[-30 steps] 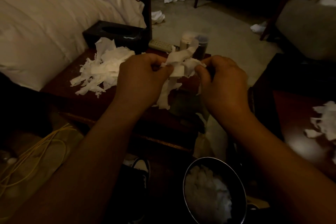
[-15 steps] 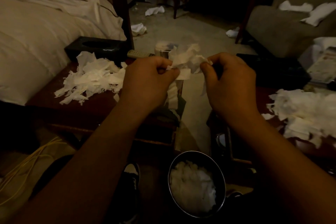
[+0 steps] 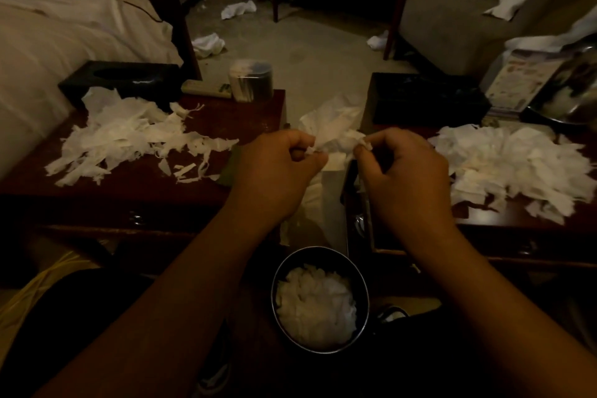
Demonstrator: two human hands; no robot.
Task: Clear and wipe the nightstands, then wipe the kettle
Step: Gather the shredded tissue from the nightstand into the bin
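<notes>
dim bedroom: above the round tissue-filled bin [image 3: 320, 297], left hand [image 3: 280, 168] and right hand [image 3: 403, 168] each pinch the crumpled white tissue [image 3: 332, 131], now bunched shorter, both nightstands uncleared.

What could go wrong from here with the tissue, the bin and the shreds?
Both hands, left hand and right hand, pinch a crumpled white tissue above the gap between the dark wooden nightstands, not over the round dark bin; dropped, it may miss. The loose white paper shreds lie near the edge and could scatter floorward.

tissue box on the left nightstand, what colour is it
Black, glossy; the tissue box shows best in the head view.
</notes>
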